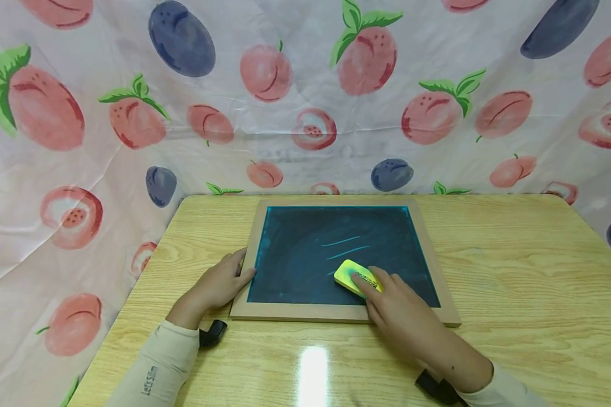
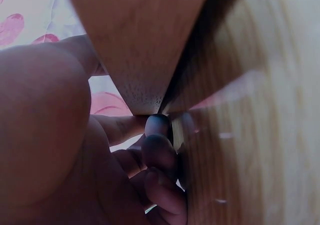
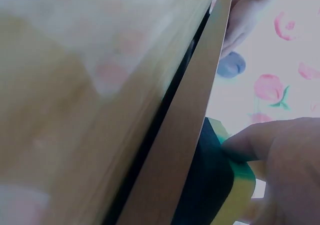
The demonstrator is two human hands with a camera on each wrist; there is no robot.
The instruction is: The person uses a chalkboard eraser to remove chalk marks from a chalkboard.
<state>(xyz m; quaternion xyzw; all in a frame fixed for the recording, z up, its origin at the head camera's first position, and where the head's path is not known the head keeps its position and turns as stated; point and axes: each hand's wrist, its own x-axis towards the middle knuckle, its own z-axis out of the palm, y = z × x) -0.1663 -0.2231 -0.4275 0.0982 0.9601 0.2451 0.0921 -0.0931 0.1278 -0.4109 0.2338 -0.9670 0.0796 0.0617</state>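
A small chalkboard (image 1: 295, 249) in a pale wooden frame lies on the table, with a few blue chalk strokes near its middle. My left hand (image 1: 220, 282) grips the frame's left side, thumb over the top. In the left wrist view, curled fingers (image 2: 160, 150) meet the frame's edge (image 2: 145, 55) close to the tabletop. My right hand (image 1: 404, 316) holds a yellow board eraser (image 1: 347, 272) on the board's lower right part. The right wrist view shows the eraser's dark felt side (image 3: 205, 180) by the frame, with a finger on its blue-green smudged yellow body.
The light wooden table (image 1: 529, 271) extends to both sides of the board and in front of it. A fruit-print cloth (image 1: 305, 113) hangs behind and along the left. Black wrist straps (image 1: 213, 333) sit at both sleeves. Light glares off the table's front.
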